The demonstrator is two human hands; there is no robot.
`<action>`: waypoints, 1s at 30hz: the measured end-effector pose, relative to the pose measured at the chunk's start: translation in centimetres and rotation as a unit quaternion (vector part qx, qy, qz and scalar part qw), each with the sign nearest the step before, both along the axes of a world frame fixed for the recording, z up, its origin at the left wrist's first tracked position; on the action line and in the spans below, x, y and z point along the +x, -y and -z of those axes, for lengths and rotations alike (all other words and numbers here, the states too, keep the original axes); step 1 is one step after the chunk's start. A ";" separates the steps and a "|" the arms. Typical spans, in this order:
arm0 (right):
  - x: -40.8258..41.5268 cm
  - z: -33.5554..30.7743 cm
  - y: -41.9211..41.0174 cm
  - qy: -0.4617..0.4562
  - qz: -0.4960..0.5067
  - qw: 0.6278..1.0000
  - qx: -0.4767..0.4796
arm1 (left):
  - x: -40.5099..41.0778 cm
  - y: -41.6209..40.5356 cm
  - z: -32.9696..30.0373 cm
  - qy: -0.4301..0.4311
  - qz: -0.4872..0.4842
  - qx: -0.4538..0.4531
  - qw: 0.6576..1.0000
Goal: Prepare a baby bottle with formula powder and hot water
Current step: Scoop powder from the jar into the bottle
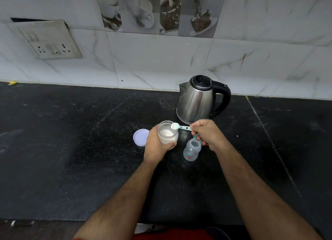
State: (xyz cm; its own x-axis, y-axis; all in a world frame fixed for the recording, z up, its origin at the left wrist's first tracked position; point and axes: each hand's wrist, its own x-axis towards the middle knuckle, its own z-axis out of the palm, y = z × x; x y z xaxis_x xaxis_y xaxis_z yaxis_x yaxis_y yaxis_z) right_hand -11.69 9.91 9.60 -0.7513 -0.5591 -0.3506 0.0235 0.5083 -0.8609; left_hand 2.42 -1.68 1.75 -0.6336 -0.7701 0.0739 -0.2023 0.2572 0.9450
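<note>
A clear jar of white formula powder (168, 134) stands open, just in front of a steel kettle (196, 99). A teal scoop (179, 126) heaped with powder hovers over the jar's rim. An open, empty baby bottle (191, 150) stands right of the jar, and its lilac lid (141, 137) lies flat to the left.

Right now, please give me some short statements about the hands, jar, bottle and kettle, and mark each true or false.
1. The left hand holds the powder jar. True.
2. The scoop in the right hand is empty. False: it carries white powder.
3. The baby bottle is open. True.
4. The jar lid is on the jar. False: it lies on the counter.
5. The kettle stands behind the jar. True.
</note>
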 end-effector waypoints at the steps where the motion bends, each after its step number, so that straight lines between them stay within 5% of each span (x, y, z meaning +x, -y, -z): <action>1: 0.0 -0.1 -0.4 0.002 0.002 1.000 -0.007 | 0.0 0.2 0.3 0.006 0.005 0.009 1.000; 7: -0.2 -0.1 -3.7 0.030 0.016 0.998 -0.051 | 1.4 0.0 2.2 0.065 -0.051 -0.009 0.997; 11: -0.5 0.8 -5.8 0.041 0.036 0.996 -0.075 | 3.3 -1.7 3.2 -0.012 -0.114 -0.099 0.988; 18: -0.4 2.5 -8.4 0.024 0.067 0.994 -0.082 | 1.8 -5.8 3.9 -0.003 0.048 -0.094 0.994; 30: 0.9 2.8 -8.6 -0.115 0.042 0.991 -0.055 | -2.8 -6.3 3.3 0.033 0.121 0.026 0.992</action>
State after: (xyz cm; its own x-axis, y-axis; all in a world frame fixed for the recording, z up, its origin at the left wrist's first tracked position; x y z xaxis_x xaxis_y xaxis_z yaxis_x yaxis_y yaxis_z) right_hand -10.84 18.53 6.84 -0.8493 -0.5174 -0.1047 -0.1422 0.4153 -0.8985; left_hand -0.41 4.61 -1.60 -0.8031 -0.5958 -0.0097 -0.2018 0.2567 0.9452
